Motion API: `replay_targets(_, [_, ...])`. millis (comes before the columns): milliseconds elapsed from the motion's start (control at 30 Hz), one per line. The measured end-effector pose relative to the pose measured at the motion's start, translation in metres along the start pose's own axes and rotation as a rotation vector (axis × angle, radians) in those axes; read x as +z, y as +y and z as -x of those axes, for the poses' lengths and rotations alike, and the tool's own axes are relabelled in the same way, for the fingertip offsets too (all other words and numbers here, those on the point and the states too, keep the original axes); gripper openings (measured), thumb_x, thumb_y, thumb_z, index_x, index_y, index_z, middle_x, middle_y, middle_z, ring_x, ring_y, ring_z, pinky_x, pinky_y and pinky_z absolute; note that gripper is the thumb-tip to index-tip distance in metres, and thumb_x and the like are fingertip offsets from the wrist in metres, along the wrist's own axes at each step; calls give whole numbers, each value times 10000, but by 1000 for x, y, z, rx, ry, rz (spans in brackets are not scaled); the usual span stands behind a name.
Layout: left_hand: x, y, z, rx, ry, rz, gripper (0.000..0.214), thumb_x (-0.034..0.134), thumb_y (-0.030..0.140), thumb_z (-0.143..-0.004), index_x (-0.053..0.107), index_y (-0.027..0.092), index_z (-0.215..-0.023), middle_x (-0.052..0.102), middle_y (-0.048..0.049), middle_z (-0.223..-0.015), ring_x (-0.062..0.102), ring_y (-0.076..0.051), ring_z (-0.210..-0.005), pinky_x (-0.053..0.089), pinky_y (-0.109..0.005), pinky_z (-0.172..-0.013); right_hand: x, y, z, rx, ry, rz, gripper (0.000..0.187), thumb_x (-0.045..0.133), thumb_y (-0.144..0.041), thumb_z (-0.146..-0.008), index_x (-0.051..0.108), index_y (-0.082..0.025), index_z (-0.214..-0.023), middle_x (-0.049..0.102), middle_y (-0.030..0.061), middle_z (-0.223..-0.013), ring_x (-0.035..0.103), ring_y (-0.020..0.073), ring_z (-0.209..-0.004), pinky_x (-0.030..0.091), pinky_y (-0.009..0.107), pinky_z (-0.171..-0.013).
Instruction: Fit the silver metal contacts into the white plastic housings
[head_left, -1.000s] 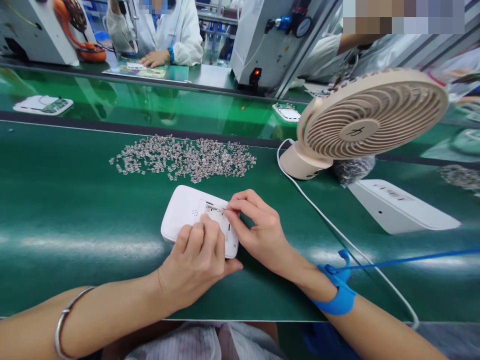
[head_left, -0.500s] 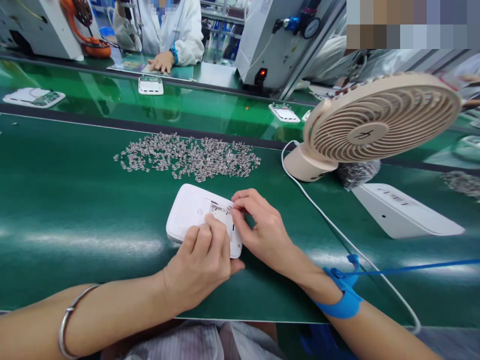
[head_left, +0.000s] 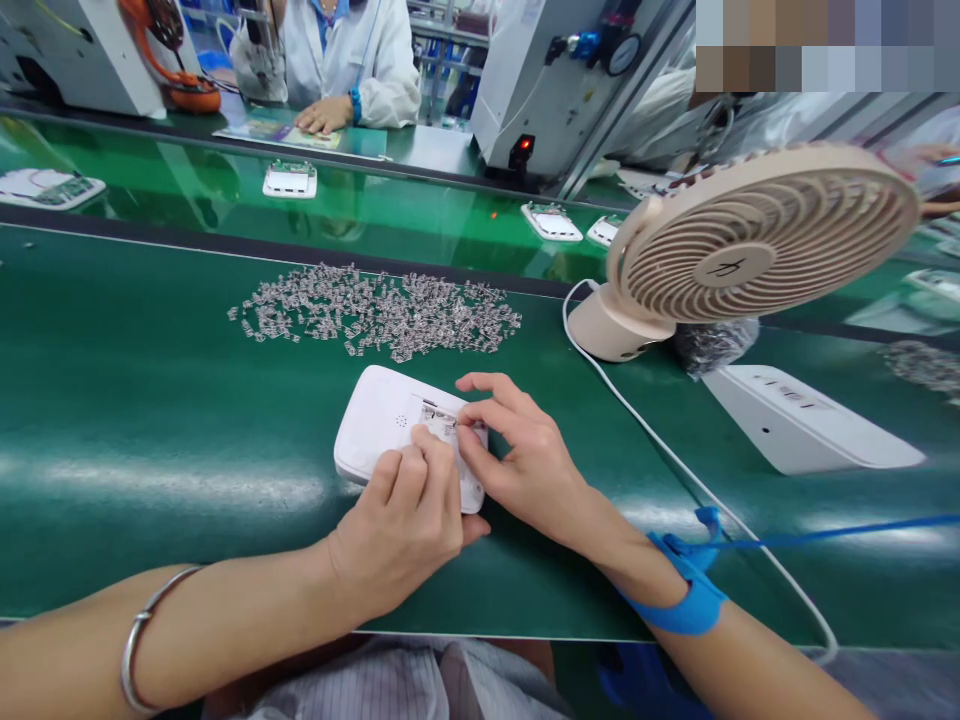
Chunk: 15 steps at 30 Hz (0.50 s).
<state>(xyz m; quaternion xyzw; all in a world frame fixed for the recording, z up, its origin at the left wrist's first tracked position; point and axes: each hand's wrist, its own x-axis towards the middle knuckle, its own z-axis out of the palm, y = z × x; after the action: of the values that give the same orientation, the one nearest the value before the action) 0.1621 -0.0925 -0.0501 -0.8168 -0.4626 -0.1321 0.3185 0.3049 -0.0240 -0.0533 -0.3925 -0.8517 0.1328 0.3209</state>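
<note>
A white plastic device housing lies tilted on the green work surface, its small speaker holes and an open rectangular compartment facing up. My left hand grips its near side, with the fingers over the top by the compartment and the thumb at the lower edge. Metal parts show inside the compartment. At its right end is my right hand, index finger and thumb pinched together; whatever they hold is too small to make out. Beyond the housing spreads a pile of small metal clips or contacts.
A beige fan stands at right, its white cable running toward me. Behind it lies a clear plastic bag; nearer is a white cover. White housings with circuit boards sit along the far belt. A co-worker's hand rests opposite.
My right hand's fingertips have shifted slightly left over the compartment, and the index finger has bent. My left hand stays put. Housings on the far belt have slid left.
</note>
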Motion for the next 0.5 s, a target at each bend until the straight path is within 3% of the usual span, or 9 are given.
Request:
replay_targets(133, [-1, 0, 0, -13, 20, 10, 476, 435, 444, -885, 654, 42, -1017, 676, -174, -954, 571, -208, -755, 402, -331, -705, 2, -4, 3, -21, 31, 88, 127, 481, -105, -775, 589, -162, -741, 576, 141, -1120, 587, 198, -771, 476, 388, -715])
replay_targets(333, [0, 2, 1, -13, 9, -7, 485, 446, 438, -882, 642, 23, -1040, 679, -170, -966, 582, -211, -776, 409, -325, -707, 10, -9, 4, -65, 36, 235, 184, 448, -90, -793, 597, -146, -700, 586, 171, -1111, 574, 256, -897, 463, 400, -701])
replay_targets(500, [-1, 2, 2, -21, 1, -27, 477, 427, 428, -891, 649, 30, -1031, 686, -153, -961, 579, -204, -774, 414, -320, -706, 8, -9, 2, -64, 55, 202, 184, 436, -90, -814, 587, -139, -720, 590, 177, -1066, 581, 249, -898, 484, 382, -689])
